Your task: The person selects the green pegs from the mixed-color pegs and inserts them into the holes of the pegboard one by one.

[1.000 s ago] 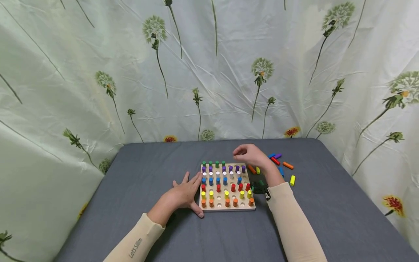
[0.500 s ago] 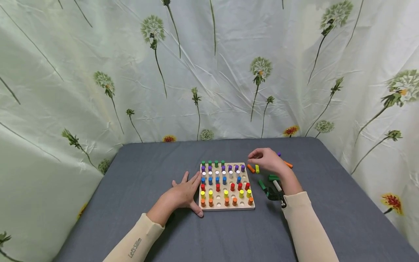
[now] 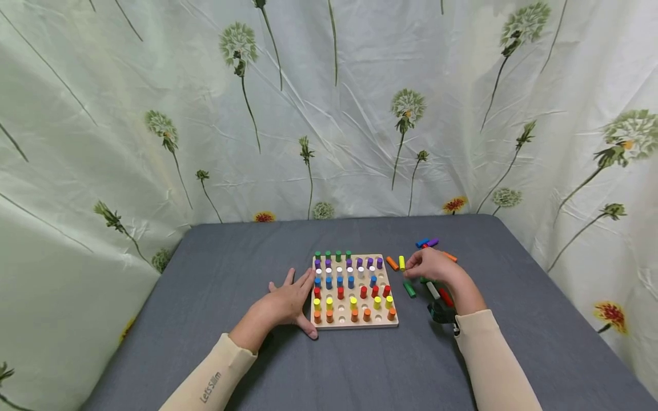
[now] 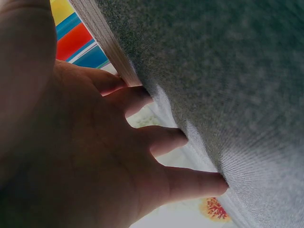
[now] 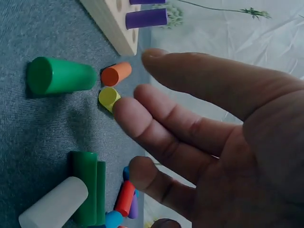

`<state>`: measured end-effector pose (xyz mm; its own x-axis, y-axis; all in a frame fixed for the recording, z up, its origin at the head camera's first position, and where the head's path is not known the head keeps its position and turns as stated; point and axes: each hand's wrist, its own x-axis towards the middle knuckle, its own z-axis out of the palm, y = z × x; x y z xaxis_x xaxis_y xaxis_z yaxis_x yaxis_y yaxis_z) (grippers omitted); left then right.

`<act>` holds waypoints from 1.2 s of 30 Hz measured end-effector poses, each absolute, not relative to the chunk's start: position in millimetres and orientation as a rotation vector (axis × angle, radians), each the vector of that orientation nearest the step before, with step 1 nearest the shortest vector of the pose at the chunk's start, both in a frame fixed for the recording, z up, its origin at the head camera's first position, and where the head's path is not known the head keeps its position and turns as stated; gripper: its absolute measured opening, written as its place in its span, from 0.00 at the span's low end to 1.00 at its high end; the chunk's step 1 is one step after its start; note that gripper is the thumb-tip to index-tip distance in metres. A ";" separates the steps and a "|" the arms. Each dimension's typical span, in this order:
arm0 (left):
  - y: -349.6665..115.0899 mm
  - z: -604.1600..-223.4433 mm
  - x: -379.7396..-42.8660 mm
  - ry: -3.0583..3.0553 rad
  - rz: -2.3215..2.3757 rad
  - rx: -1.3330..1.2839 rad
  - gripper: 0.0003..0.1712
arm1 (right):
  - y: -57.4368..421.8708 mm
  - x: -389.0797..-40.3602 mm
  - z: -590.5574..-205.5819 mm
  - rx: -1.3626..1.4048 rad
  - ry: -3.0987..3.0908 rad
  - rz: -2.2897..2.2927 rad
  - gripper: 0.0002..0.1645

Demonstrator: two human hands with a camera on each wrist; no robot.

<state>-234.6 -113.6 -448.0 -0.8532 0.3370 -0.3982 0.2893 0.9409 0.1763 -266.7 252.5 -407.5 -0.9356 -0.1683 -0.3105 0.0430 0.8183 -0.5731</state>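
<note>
A wooden pegboard [image 3: 357,327] carries rows of upright coloured pegs: green, purple, white, blue, red, yellow and orange, with some bare holes between them. My left hand [image 3: 285,303] lies with fingers spread against the board's left side; in the left wrist view its fingertips [image 4: 216,183] reach down to the cloth beside the wooden edge. To the right of the board, my right hand [image 3: 434,266] hovers low over loose pegs. Its thumb and fingers stand apart with nothing between them. Nearest are a green peg [image 5: 61,76], a yellow peg [image 5: 109,98] and an orange peg [image 5: 117,73].
More loose pegs lie around the right hand: a white peg [image 3: 433,290], a red peg [image 3: 446,297], a purple peg [image 3: 432,242] and a blue peg [image 3: 422,242]. Grey cloth [image 3: 231,257] covers the table. A flowered curtain [image 3: 329,114] hangs behind it.
My right hand has moved right and toward me, from the board's far right corner down to the loose pegs. The left hand keeps its place at the board.
</note>
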 end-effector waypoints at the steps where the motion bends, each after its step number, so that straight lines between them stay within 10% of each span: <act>1: -113.8 -447.7 -234.5 2.662 0.156 0.452 0.86 | 251.7 -266.7 -408.2 -0.081 2.649 -0.826 0.12; 36: -114.4 -447.0 -232.5 2.669 0.168 0.457 0.86 | 229.7 -266.1 -410.8 -0.116 2.747 -0.611 0.11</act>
<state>-232.5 -114.4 -447.0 -0.8553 0.3423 -0.3889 0.2908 0.9384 0.1865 -266.1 229.7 -410.8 -0.9443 -0.1474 -0.2942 -0.0088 0.9051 -0.4252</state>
